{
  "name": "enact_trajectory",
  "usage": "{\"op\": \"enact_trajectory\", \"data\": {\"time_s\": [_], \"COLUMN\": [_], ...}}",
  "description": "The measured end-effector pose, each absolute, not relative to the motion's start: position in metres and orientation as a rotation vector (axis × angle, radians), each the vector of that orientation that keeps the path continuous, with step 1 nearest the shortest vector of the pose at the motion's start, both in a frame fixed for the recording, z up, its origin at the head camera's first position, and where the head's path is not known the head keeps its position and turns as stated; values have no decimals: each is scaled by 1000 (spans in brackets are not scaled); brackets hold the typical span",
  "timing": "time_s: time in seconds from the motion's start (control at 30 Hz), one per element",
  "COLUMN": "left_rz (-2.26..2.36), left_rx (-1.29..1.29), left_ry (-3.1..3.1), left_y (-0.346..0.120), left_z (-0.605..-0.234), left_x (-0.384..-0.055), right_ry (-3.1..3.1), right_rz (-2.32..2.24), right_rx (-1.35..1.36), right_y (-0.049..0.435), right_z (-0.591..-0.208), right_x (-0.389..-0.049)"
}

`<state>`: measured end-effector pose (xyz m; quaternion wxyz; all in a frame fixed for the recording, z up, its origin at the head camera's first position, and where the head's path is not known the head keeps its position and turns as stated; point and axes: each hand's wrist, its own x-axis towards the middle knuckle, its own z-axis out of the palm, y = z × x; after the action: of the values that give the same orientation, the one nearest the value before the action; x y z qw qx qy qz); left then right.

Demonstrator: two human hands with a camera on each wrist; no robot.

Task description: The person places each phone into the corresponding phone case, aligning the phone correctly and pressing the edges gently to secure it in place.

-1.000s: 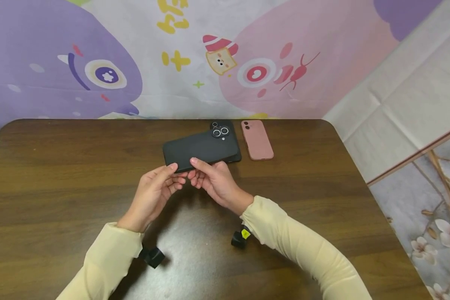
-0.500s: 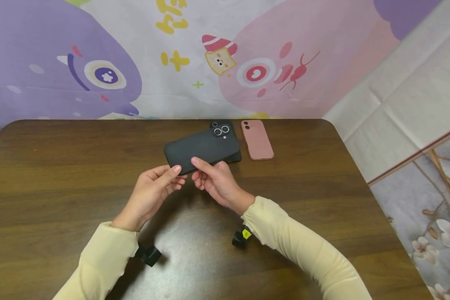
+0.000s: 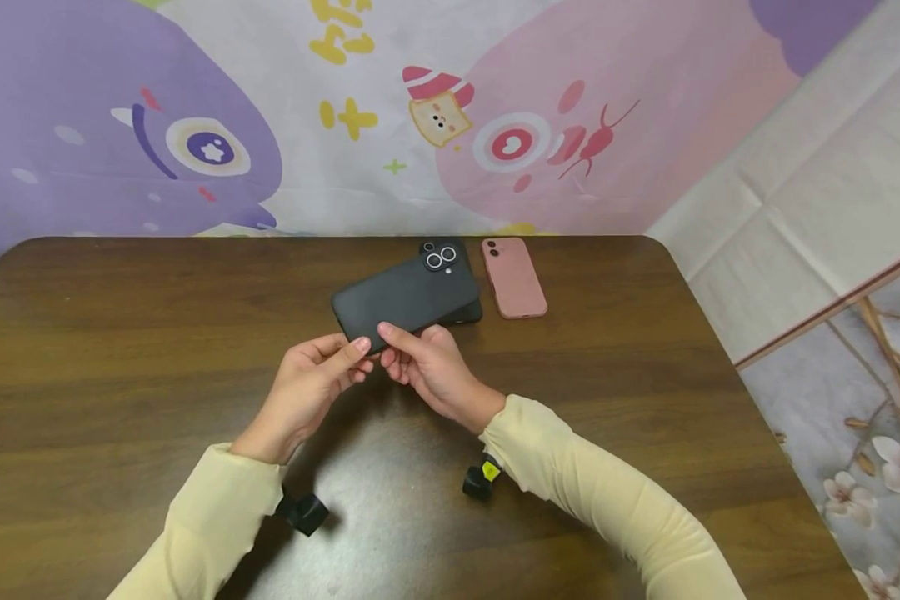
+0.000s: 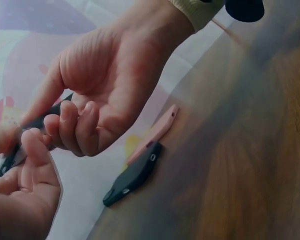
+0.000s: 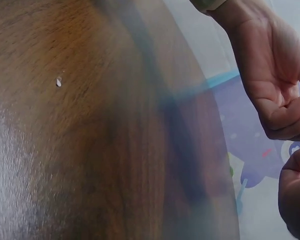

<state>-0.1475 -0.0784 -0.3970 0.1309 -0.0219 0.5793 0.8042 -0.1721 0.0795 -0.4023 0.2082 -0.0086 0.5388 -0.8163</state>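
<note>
Both hands hold a black smartphone (image 3: 408, 292), back side up and tilted, over the middle of the table. Two ringed lenses show at its far right corner. My left hand (image 3: 307, 387) pinches the near left corner, thumb on top and fingers beneath. Just right of that, my right hand (image 3: 438, 371) grips the near edge, its thumb lying on the back. In the left wrist view the fingers of both hands nearly meet under the phone. A second black phone (image 3: 467, 314) lies partly hidden behind the held one. Next to it lies a pink phone (image 3: 517, 279).
The brown wooden table (image 3: 157, 358) ends at a printed cloth (image 3: 345, 183) hanging behind it. To the right stands a pale panel with a floral lower part (image 3: 855, 467). Small black wrist cameras hang below both sleeves.
The held phone has turned slightly, its near left end shifting right and toward the person while the lens end rose a little. The left thumb moved right with it. The other phones stay put.
</note>
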Motion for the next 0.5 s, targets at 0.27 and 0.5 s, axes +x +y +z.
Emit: {"op": "enact_trajectory", "data": {"time_s": [0.27, 0.5], "left_rz": [2326, 2273], "left_rx": [-82, -59], "left_ry": [1690, 1617], "left_y": [-77, -81], "left_z": [-400, -400], "left_x": [-147, -150], "right_ry": [1513, 1482], "right_rz": [-2232, -2214], "right_rx": [-31, -36], "right_y": [81, 86], "right_z": [-401, -402], "right_x": [-173, -175]}}
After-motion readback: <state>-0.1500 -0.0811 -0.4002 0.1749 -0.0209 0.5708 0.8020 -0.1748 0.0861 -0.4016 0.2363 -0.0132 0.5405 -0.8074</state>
